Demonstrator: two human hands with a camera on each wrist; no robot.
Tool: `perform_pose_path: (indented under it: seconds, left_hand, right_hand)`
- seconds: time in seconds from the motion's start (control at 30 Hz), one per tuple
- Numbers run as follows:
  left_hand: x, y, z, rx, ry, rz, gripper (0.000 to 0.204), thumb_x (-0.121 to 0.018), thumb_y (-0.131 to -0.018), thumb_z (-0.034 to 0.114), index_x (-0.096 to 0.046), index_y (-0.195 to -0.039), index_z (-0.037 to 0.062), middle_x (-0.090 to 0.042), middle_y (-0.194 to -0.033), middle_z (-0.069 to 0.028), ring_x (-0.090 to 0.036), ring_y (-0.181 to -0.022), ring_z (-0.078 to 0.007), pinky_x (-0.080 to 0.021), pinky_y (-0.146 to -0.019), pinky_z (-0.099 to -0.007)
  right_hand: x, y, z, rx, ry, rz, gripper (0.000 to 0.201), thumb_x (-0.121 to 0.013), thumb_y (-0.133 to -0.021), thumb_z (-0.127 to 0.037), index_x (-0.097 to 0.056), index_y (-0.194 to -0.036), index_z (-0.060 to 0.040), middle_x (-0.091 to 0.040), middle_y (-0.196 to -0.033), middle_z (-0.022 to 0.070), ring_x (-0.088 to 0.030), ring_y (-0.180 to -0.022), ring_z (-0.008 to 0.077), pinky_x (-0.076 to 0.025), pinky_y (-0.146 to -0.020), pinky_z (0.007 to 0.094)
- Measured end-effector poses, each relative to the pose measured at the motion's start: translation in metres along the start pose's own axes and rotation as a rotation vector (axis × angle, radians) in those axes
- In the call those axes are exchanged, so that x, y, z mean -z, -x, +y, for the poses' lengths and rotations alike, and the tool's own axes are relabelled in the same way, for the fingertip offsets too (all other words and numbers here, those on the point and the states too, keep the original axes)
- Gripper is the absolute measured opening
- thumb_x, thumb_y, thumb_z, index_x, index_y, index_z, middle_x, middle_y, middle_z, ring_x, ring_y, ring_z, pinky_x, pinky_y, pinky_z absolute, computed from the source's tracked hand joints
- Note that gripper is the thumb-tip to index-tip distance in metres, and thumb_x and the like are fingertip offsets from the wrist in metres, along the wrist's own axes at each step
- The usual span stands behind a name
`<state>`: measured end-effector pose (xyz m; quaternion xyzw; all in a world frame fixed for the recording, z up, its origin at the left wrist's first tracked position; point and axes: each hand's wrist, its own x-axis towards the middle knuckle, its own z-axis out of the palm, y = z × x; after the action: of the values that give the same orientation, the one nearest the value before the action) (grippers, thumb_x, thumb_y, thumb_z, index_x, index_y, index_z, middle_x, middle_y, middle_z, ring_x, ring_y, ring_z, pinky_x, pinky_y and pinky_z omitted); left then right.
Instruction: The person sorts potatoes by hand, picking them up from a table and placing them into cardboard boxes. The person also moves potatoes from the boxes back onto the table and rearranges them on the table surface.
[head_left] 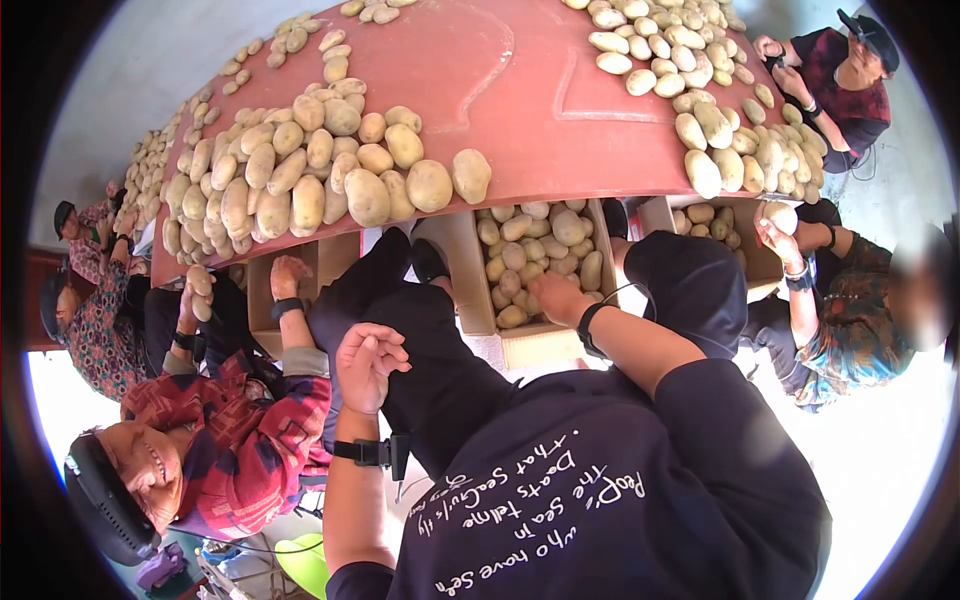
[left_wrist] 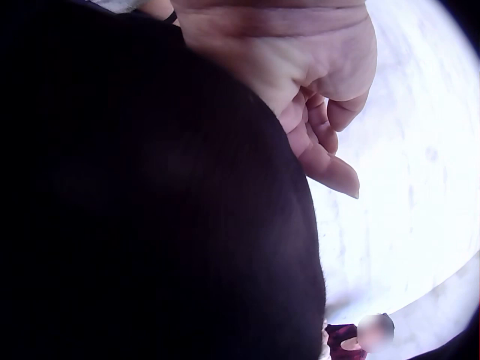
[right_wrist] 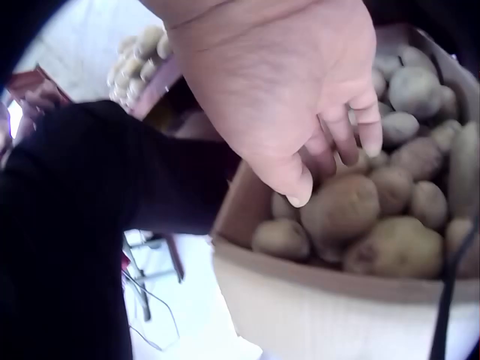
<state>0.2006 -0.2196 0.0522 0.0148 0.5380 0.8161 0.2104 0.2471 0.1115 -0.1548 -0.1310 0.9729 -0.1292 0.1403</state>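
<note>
Head view: where are the potatoes (head_left: 515, 228) being kept, and how is each grip being held?

"Potatoes are being contained in an open cardboard box (head_left: 470, 275) below the edge of the desk (head_left: 600, 160). The right-hand grip (head_left: 560, 298) is being held over them, fingers loosely parted and bent downward. No potato is visibly being grasped; whether one is being touched cannot be told. The left-hand grip (head_left: 368, 368) is being held above the lap, fingers loosely curled, with nothing being grasped."

"Why is this placement being used?"

"Presumably, a short reach is being provided: the box is being flanked by the legs (head_left: 430, 340). Rolling is apparently being prevented by the cardboard walls."

"What surface and room are being shown?"

"A red desk with pale curved markings is being used. A left heap (head_left: 290, 170) and a right heap (head_left: 715, 125) are being supported near its edge, well apart. A second box (head_left: 755, 260) is being accommodated below, at the right, where a held potato (head_left: 778, 217) is being gripped by a seated person (head_left: 850, 310). Pale walls (head_left: 120, 110) are being shown behind; the floor is being brightly lit."
</note>
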Motion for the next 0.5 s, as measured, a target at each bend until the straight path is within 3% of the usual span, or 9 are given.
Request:
perform_pose_path:
  seconds: [0.1, 0.2, 0.3, 0.5]
  left_hand:
    - [0.002, 0.002, 0.0, -0.001, -0.009, 0.012, 0.019, -0.043, -0.095, 0.012, -0.055, -0.098, -0.0022, -0.063, -0.09, -0.0156, -0.064, -0.071, -0.0172, -0.058, -0.06, -0.0288]
    - [0.004, 0.003, 0.0, 0.001, -0.007, 0.011, 0.019, -0.043, -0.095, 0.012, -0.055, -0.098, -0.002, -0.063, -0.09, -0.0154, -0.064, -0.071, -0.0171, -0.058, -0.06, -0.0287]
    - [0.001, 0.002, 0.001, 0.008, -0.01, 0.017, 0.018, -0.043, -0.095, 0.012, -0.055, -0.098, -0.002, -0.063, -0.09, -0.0154, -0.064, -0.071, -0.0168, -0.058, -0.06, -0.0286]
    - [-0.006, -0.001, 0.002, 0.017, -0.045, 0.024, 0.018, -0.043, -0.095, 0.013, -0.054, -0.098, -0.0014, -0.062, -0.09, -0.0153, -0.064, -0.07, -0.0157, -0.058, -0.059, -0.0274]
  right_hand:
    - [0.036, 0.0, -0.003, -0.422, -0.248, -0.138, 0.019, -0.055, -0.079, -0.01, -0.063, -0.095, -0.0033, -0.063, -0.103, 0.0153, -0.058, -0.103, 0.0319, -0.049, -0.081, 0.0395]
    - [0.042, 0.008, 0.015, -0.477, -0.159, -0.354, 0.024, -0.055, -0.078, -0.009, -0.065, -0.099, -0.0037, -0.064, -0.103, 0.0154, -0.059, -0.103, 0.0316, -0.05, -0.081, 0.0386]
    - [0.003, 0.02, 0.033, -0.316, 0.06, -0.399, 0.024, -0.055, -0.076, -0.008, -0.067, -0.096, -0.0037, -0.066, -0.093, 0.0142, -0.063, -0.091, 0.0311, -0.051, -0.077, 0.0389]
    - [-0.017, 0.02, 0.031, -0.394, 0.053, -0.356, 0.03, -0.059, -0.075, -0.011, -0.063, -0.104, -0.0056, -0.06, -0.114, 0.012, -0.05, -0.115, 0.0281, -0.044, -0.091, 0.0418]
